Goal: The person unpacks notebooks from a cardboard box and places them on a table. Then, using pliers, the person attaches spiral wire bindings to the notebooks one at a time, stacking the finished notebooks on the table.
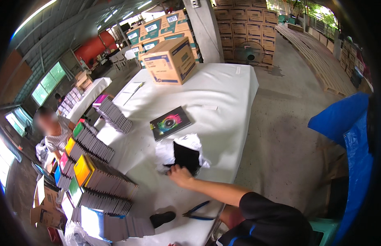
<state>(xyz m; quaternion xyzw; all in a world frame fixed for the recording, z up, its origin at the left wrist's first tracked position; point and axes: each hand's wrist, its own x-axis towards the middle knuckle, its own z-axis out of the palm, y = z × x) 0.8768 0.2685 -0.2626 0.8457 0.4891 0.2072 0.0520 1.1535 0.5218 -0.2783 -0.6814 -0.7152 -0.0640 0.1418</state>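
Observation:
My right hand (181,176) reaches across from the lower right, its fingers curled at the lower left corner of a black flat square piece (186,157). That piece rests on crumpled white wrapping (164,151). Beyond it lies a dark notebook (171,122) with a colourful round design. Nearer me are pliers (197,211) with blue-black handles, spread apart, and a rounded black object (162,219) that I cannot identify. A small reddish sliver at the bottom edge seems to be my left hand (174,244); its fingers are cut off.
Stacks of spiral-bound notebooks (112,184) line the left of the white-covered table (223,123). A cardboard box (170,61) stands at the far end. A co-worker (57,133) is across the table. A blue tarp (346,127) hangs at right, near a green chair (326,229).

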